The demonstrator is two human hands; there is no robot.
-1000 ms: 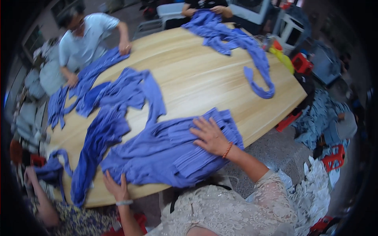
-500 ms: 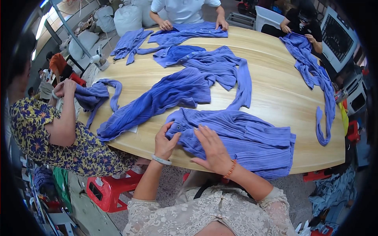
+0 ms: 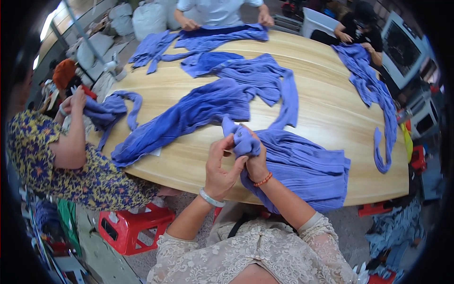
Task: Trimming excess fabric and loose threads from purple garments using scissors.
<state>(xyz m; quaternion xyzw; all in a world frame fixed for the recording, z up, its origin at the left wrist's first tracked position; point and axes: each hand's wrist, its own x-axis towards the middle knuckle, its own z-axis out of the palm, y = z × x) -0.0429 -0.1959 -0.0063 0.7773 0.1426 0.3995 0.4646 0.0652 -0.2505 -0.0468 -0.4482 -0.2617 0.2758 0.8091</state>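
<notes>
I'm looking down on both hands meeting at the near edge of the wooden table (image 3: 326, 109). The left hand (image 3: 221, 166) and right hand (image 3: 255, 161) are both clenched on a bunched end of the blue ribbed garment (image 3: 302, 165), lifted just off the tabletop between them. The rest of that garment lies spread to the right of the hands, hanging a little over the table's near edge. I judge the work on this piece barely started: only one end is gathered, the body untouched. Whether it's a sleeve or a hem I can't quite tell. More blue garments (image 3: 198, 111) wait beyond; a co-worker's hands (image 3: 71, 102) grip another at the left.
</notes>
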